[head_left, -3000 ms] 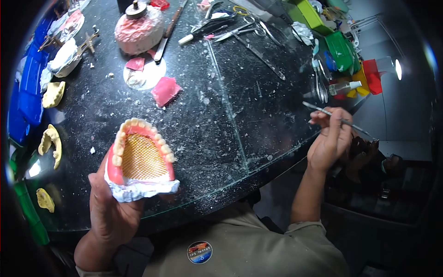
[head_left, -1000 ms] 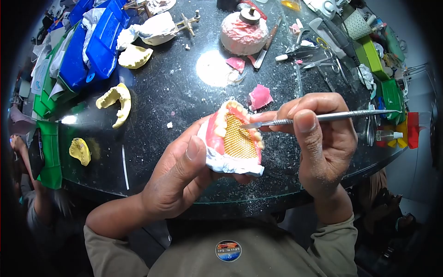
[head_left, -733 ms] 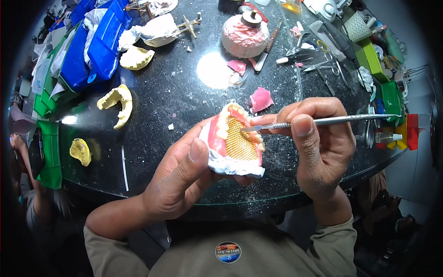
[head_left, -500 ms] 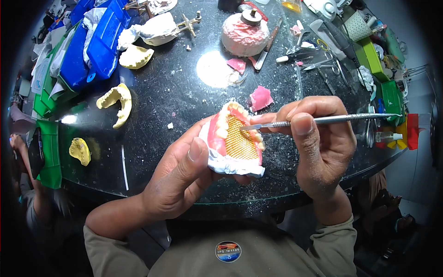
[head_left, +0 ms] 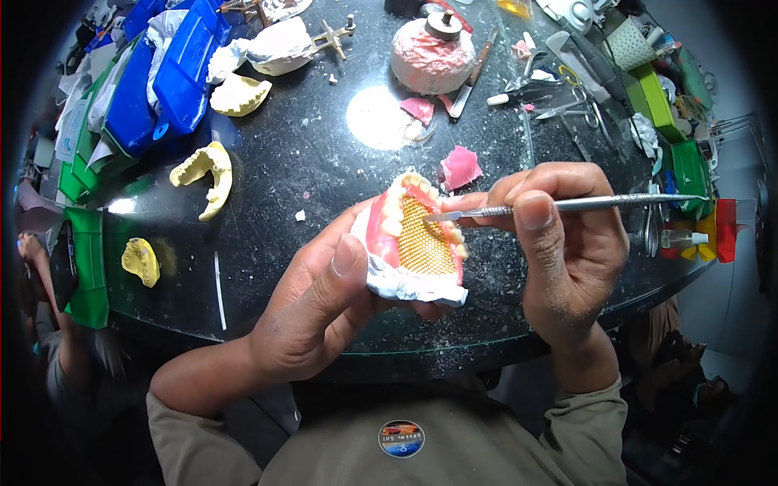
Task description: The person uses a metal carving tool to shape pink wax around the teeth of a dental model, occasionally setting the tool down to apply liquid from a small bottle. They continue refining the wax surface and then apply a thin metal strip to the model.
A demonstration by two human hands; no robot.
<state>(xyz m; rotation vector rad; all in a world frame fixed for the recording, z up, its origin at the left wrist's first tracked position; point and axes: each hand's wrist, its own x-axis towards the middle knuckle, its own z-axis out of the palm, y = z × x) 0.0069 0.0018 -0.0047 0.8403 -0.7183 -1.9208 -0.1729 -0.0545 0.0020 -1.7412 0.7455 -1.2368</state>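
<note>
My left hand [head_left: 312,296] is closed around a denture on a white plaster model [head_left: 412,287], tilted toward me above the table's front edge. The denture has pink wax gums [head_left: 379,240], cream teeth [head_left: 395,212] and a gold mesh [head_left: 425,247] across the palate. Between the thumb and fingers of my right hand [head_left: 559,243] is a slim metal wax carver [head_left: 571,204], lying nearly level. Its flat tip is at the upper part of the mesh, by the right row of teeth. White dust coats my right thumb and wrist. The left fingers under the model are mostly hidden.
Yellow plaster casts [head_left: 212,180] lie to the left, near blue bins [head_left: 182,77]. Pink wax pieces [head_left: 460,168] sit just beyond the denture. Further back stand a round pink-smeared plaster block [head_left: 432,61], a knife [head_left: 473,73] and scissors [head_left: 579,105]. Another person's arm [head_left: 36,259] shows at far left.
The carver's tip has shifted slightly upward on the mesh, and my right hand with it. The model is held almost as before. The whole view has moved a little.
</note>
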